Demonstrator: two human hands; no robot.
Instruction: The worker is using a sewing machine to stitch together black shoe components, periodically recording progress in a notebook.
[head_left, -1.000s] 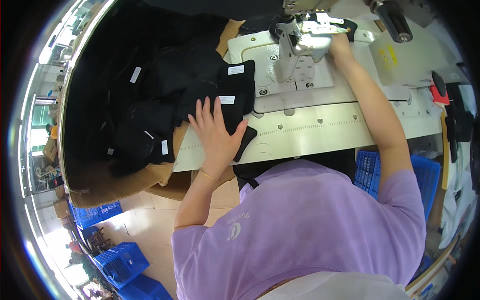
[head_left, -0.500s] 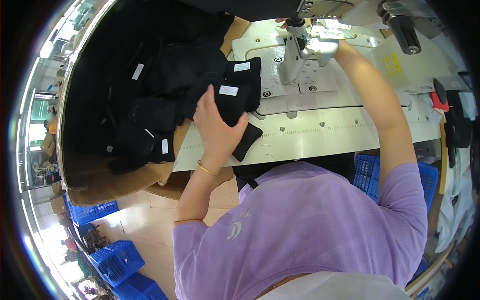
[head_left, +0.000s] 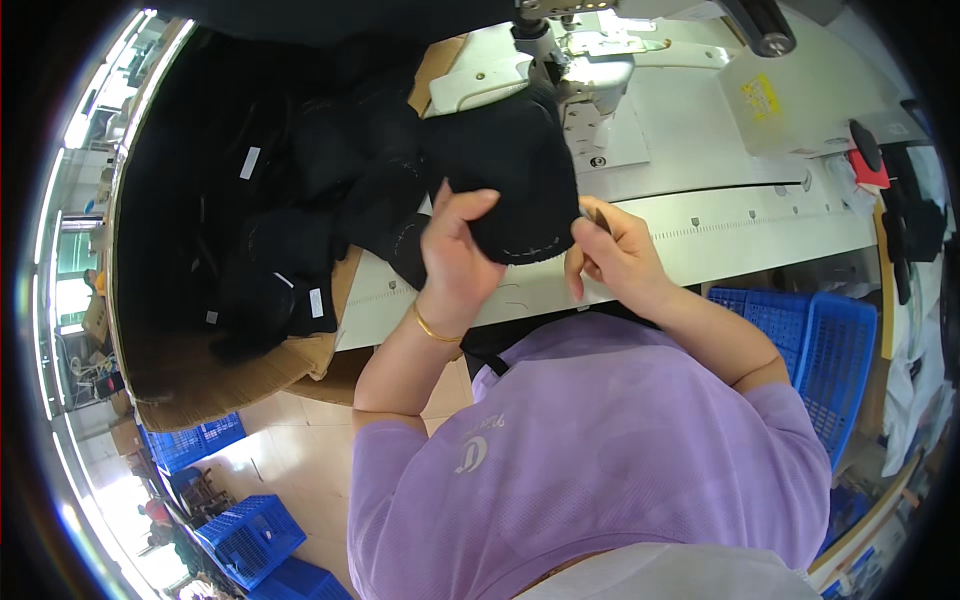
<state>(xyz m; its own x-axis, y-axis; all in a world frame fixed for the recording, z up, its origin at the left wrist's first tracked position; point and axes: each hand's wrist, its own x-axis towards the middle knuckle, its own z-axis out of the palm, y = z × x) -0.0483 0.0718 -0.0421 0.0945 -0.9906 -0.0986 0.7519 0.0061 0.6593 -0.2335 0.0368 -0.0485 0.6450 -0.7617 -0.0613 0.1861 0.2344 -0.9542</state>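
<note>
A black padded fabric piece (head_left: 510, 180) with a rounded edge and pale stitch marks is raised over the front of the sewing table. My left hand (head_left: 460, 245), a gold bangle at its wrist, grips the near left part of the piece, thumb on top. At the right edge of the fabric is my right hand (head_left: 620, 250), its fingers closed around a small dark tool (head_left: 599, 218), mostly hidden, whose kind I cannot make out. Just beyond the fabric stands the sewing machine head (head_left: 590, 80); the fabric partly covers its base.
A large cardboard box (head_left: 240, 385) at the left holds a heap of black fabric pieces (head_left: 340, 130), some with white labels. Blue plastic crates (head_left: 835, 350) stand at the right, and more blue crates (head_left: 250, 535) sit on the floor at lower left.
My right hand has come back from behind the machine head to the fabric's right edge. My left hand has gripped and lifted the black piece, whose label no longer shows.
</note>
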